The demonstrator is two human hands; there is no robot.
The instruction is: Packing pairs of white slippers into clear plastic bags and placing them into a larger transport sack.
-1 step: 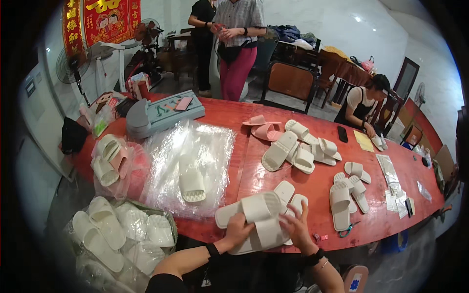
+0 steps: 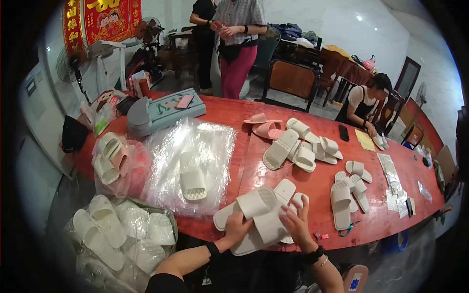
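Near the front edge of the red table I have a pair of white slippers [image 2: 271, 227], one overlapping the other. My left hand [image 2: 236, 231] is closed on the pair from the left side, its fingers by the straps. Against the right side of the pair, my right hand [image 2: 298, 223] has its fingers stretched and apart; whether it touches the slippers I cannot tell. Just behind them lie more white slippers [image 2: 284, 189], partly covered. To the left, a single white slipper [image 2: 192, 181] rests on a stack of clear plastic bags [image 2: 215, 146].
A large clear bag of white slippers [image 2: 100, 234] stands at the lower left. On the red table [image 2: 234, 171] are loose slippers [image 2: 278, 150], teal-handled scissors [image 2: 348, 228], a black phone [image 2: 343, 133] and a grey case [image 2: 166, 111]. A person [image 2: 364, 102] sits at the far right; two others stand behind.
The slippers in my left hand have tilted slightly, their right end rising a little. Both hands stay in nearly the same place.
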